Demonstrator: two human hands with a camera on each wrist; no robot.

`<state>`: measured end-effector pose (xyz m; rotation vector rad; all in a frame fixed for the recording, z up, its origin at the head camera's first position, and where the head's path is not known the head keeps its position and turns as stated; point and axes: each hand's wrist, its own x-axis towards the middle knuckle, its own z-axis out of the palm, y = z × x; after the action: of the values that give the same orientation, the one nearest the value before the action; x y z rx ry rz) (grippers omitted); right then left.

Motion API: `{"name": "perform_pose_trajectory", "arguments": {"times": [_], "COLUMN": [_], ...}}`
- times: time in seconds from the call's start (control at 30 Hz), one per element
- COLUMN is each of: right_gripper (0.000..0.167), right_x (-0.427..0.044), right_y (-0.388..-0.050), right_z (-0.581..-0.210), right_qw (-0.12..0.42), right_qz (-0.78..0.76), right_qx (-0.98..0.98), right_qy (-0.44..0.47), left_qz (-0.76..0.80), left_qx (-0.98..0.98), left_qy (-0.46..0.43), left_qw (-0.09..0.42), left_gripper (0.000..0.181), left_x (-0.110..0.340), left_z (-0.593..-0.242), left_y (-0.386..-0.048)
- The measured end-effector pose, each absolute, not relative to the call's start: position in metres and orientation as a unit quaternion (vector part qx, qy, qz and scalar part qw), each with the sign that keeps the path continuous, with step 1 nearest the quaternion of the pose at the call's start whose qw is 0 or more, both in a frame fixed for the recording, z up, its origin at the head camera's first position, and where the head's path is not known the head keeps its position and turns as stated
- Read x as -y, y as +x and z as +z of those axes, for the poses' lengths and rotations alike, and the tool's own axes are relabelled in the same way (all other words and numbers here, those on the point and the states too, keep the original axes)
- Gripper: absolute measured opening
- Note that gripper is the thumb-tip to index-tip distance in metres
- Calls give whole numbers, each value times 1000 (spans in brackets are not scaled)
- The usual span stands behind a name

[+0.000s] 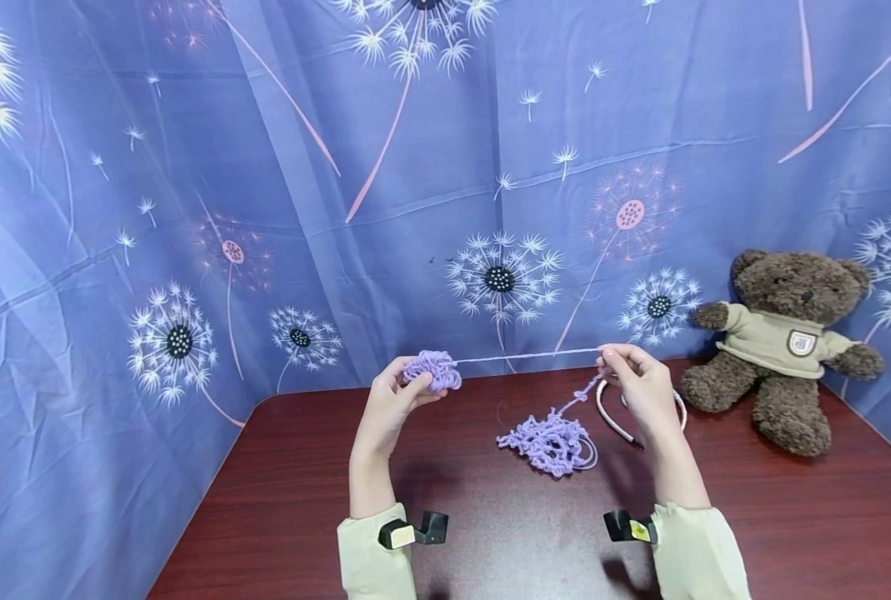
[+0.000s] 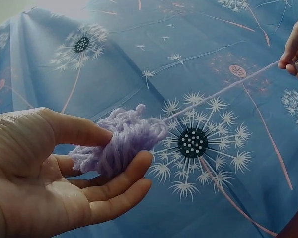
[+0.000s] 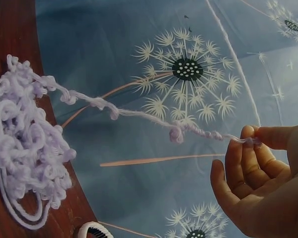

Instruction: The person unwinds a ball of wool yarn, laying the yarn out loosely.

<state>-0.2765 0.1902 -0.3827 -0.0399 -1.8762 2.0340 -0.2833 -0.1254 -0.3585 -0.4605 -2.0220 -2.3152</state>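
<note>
A small bundle of purple yarn [image 1: 432,370] is held between the thumb and fingers of my left hand [image 1: 388,408]. From it a strand of yarn [image 1: 523,357] runs taut across to my right hand [image 1: 643,387], whose thumb and fingertips pinch it. Below the right hand, a knotted length of the same yarn slants down to a knotted purple yarn piece [image 1: 548,444] on the table. That piece has loops and small knots, seen closer in the right wrist view, where a loose loop hangs at its edge.
Behind the right hand lies a white cord loop with a dark end [image 1: 616,427] on the dark red table [image 1: 475,533]. A brown teddy bear [image 1: 790,342] in a beige top sits at the back right. A blue dandelion-print curtain [image 1: 415,250] hangs behind the table.
</note>
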Motion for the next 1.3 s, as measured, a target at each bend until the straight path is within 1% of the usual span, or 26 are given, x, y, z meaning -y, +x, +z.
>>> {"name": "perform_pose_trajectory", "arguments": {"times": [0.27, 0.47, 0.63, 0.9, 1.3], "right_gripper": [25, 31, 30, 16, 19], "right_x": [-194, -196, -199, -202, -209], "right_y": [-277, -279, -279, -278, -274], "right_z": [-385, -385, -385, -385, -388], "right_qw": [191, 189, 191, 200, 206], "right_qz": [728, 725, 718, 725, 758], "right_qx": [658, 661, 669, 658, 617], "right_qy": [-13, -25, -32, -35, -44], "left_qz": [-753, -765, -773, -779, -787], "left_qx": [645, 633, 623, 617, 608], "left_qy": [-127, -111, -105, -92, -79], "left_qw": [34, 50, 59, 67, 76], "left_gripper": [26, 20, 18, 12, 11], "left_x": [127, 128, 129, 130, 134], "left_z": [-358, -357, -356, -357, -358], "left_y": [-283, -285, -284, -286, -284]}}
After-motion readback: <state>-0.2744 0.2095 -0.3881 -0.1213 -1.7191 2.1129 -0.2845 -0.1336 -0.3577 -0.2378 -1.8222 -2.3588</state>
